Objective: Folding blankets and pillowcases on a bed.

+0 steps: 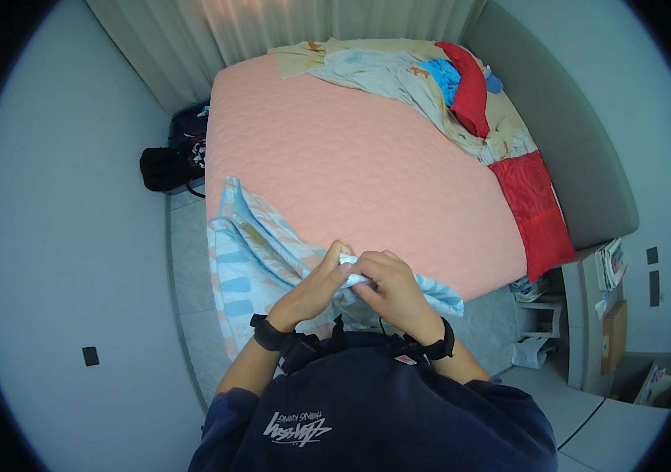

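My left hand and my right hand are close together in front of my body. Both grip a bunched edge of a blue, white and pale orange patterned quilt. On the left the quilt spreads over the near corner of the bed and hangs down; a shorter part reaches out to the right of my right hand. Beneath and beyond it lies a pink quilted mattress cover. My fingers partly hide the gripped edge.
Crumpled pale bedding, a blue cloth and red pillows lie by the grey headboard. An open suitcase with a black garment stands left of the bed. A bedside cabinet stands at the right.
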A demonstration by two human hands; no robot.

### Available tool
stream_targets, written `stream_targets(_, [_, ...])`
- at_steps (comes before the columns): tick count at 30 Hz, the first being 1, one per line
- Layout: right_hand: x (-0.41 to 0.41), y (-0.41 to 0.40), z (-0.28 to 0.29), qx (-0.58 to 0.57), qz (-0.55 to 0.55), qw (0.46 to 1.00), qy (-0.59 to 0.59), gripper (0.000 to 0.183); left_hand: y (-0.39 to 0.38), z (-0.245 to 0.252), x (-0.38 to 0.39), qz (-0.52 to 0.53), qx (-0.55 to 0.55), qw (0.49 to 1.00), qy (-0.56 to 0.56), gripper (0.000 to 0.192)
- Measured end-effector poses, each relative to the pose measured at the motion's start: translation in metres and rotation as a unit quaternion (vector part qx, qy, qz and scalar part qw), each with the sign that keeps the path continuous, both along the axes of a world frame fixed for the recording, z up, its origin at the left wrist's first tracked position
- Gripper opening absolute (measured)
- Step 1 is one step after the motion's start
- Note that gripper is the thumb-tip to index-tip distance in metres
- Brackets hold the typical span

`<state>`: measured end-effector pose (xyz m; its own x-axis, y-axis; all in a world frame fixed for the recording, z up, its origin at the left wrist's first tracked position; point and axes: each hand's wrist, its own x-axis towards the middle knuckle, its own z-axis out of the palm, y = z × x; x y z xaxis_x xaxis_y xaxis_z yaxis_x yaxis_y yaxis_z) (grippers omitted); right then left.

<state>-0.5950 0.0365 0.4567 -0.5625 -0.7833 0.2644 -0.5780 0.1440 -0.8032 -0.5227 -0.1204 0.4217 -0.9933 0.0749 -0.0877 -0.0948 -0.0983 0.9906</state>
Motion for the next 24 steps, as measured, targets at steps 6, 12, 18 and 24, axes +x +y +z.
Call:
stream_targets(6, [0.012,-0.004,-0.014,-0.02,0.006,0.997,0.072,0.018,0.004,0.004,0.024,-0.004,-0.152,0.988,-0.004,0.029])
stream_targets(12, [0.018,0.013,-0.027,0.037,-0.025,0.98,-0.191,0.019,0.009,0.0,0.032,0.037,-0.112,0.991,-0.068,0.022])
stream_targets(18, [-0.012,0.078,-0.12,0.217,0.122,0.932,-0.263,0.039,-0.022,0.028,0.03,0.175,-0.188,0.96,0.108,0.017])
stream_targets(24, [-0.045,0.185,-0.256,0.264,0.052,0.901,-0.34,0.05,-0.059,0.08,0.03,0.234,-0.165,0.936,0.207,0.029])
